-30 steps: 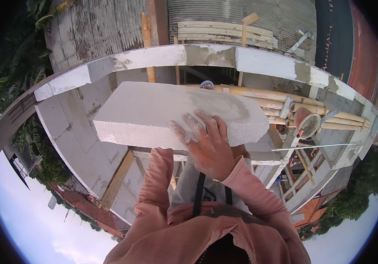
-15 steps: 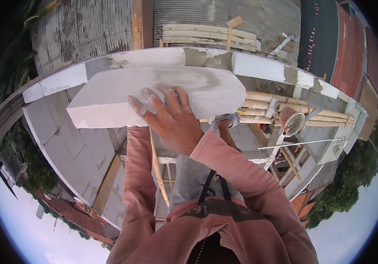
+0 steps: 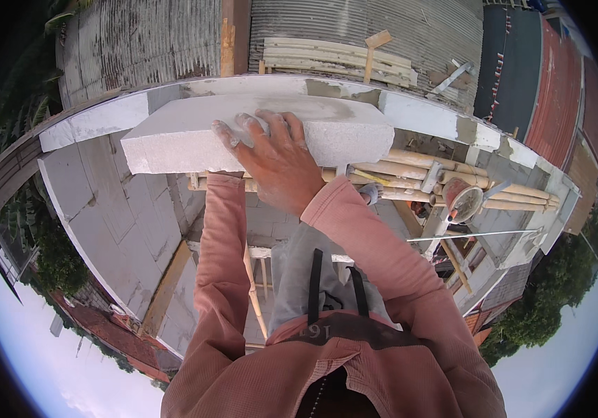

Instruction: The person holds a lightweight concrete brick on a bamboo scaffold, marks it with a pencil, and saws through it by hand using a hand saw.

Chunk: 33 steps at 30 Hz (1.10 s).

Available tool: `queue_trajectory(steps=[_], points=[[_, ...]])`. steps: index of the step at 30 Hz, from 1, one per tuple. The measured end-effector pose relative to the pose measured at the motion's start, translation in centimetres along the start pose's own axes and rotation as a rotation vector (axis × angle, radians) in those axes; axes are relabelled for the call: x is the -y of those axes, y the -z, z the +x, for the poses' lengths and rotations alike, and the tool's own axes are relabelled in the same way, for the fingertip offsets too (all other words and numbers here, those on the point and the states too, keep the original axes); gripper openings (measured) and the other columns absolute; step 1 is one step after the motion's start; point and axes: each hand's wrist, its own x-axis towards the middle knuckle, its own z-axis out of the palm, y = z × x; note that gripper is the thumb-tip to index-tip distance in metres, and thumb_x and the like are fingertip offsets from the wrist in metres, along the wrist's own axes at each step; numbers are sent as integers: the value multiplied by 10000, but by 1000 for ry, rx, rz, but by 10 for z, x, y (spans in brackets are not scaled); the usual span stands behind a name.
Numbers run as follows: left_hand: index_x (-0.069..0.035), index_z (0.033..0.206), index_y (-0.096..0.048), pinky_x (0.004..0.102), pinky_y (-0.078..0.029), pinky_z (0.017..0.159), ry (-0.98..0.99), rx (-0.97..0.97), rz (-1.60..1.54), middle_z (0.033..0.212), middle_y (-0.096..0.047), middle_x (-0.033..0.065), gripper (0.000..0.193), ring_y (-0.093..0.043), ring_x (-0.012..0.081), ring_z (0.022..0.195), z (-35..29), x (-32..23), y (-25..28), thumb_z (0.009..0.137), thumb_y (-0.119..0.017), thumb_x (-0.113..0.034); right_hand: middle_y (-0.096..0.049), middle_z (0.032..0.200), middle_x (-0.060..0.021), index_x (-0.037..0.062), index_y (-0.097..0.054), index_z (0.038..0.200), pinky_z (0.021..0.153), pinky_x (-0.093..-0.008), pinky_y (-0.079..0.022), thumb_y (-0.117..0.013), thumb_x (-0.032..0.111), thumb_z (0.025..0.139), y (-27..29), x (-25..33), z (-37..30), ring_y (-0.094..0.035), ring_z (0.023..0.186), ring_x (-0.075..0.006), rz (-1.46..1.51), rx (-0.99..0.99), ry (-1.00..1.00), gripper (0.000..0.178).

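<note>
Corrugated roofing [image 3: 354,22] beyond; right grip [image 3: 278,161] spread against pale block [image 3: 180,143].

Aerated concrete block [image 3: 233,104], a single long slab-like unit, pale grey to off-white; the broad upper face is smooth and dusty, with a darker grey, damp-looking smear toward its far right part; the long near face is granular, its edges mostly straight; the block lies crosswise before the person, broad face up and roughly level; the right hand [image 3: 281,164] spans the near face, fingers bent over the upper edge; the underside is hidden; the far edge overlaps the white wall top [image 3: 107,122] in this view, and whether they touch cannot be told.
</note>
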Motion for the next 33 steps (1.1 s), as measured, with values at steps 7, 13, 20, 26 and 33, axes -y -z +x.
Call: queue_trajectory(steps=[7, 13, 20, 26, 33], points=[[-157, 1602, -273, 475, -343, 1221, 7, 14, 42, 1581, -388, 107, 610, -392, 290, 1427, 13, 4, -15, 1113, -292, -521, -487, 1461, -203, 128, -449, 1542, 1158, -623, -252, -659, 74, 875, -4, -11, 13, -438, 1352, -434, 26, -9, -17, 701], [-155, 1605, -267, 479, -341, 1222, 18, 28, 47, 1587, -380, 110, 637, -388, 293, 1433, 21, -2, -17, 1100, -301, -542, -503, 1449, -201, 122, -452, 1539, 1137, -628, -271, -610, 85, 900, -15, -11, 27, -458, 1320, -434, -7, -33, -40, 659], [-153, 1608, -260, 483, -340, 1223, 11, 31, 41, 1594, -372, 115, 669, -382, 297, 1439, 28, -3, -23, 1085, -313, -567, -504, 1453, -194, 133, -449, 1544, 1132, -631, -274, -590, 145, 946, -10, -14, 32, -454, 1325, -427, -88, -39, -36, 615], [-150, 1610, -253, 486, -338, 1224, 5, 44, 54, 1599, -365, 118, 696, -378, 300, 1445, 42, -9, -33, 1073, -322, -588, -521, 1431, -191, 157, -454, 1558, 1131, -598, -270, -714, 238, 900, -11, -19, 45, -464, 1295, -411, -35, -51, -73, 712], [-148, 1613, -246, 490, -336, 1225, 11, 75, 63, 1606, -356, 123, 729, -373, 304, 1451, 51, -14, -39, 1058, -334, -613, -492, 1487, -201, 170, -458, 1557, 1143, -626, -255, -526, 573, 1006, -10, -27, 57, -446, 1331, -445, -75, -27, -126, 686]])
